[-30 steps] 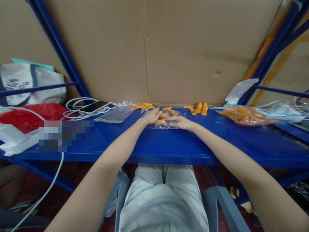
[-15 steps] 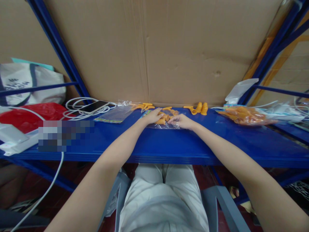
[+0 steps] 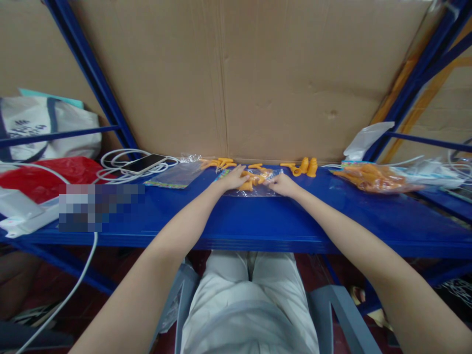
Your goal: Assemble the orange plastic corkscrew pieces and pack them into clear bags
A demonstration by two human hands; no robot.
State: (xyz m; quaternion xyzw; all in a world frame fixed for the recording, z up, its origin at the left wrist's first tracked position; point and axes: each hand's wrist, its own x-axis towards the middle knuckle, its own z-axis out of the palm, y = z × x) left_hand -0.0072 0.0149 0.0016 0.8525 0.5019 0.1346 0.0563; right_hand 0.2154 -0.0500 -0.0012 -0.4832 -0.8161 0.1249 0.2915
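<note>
A clear plastic bag (image 3: 254, 193) lies on the blue table, with several orange plastic pieces (image 3: 246, 186) in or on it. My left hand (image 3: 234, 178) rests flat over the bag's left side, fingers spread and touching the orange pieces. On the right side, my right hand (image 3: 283, 185) has its fingers closed on the bag's edge. Behind the hands lie loose orange pieces (image 3: 225, 162). Two orange cone-like pieces (image 3: 312, 167) stand upright to the right, beside a long-handled orange piece (image 3: 295, 170).
To the left lie a flat clear bag (image 3: 173, 177), a phone (image 3: 145, 163) on coiled white cable, a red bag (image 3: 73, 172) and a white power strip (image 3: 37, 216). A bag of orange pieces (image 3: 372, 178) lies at the right. Cardboard (image 3: 276, 88) stands behind.
My right hand has shifted slightly right and its fingers have closed on the bag's edge. The bag's right side is raised a little. My left hand has barely moved.
</note>
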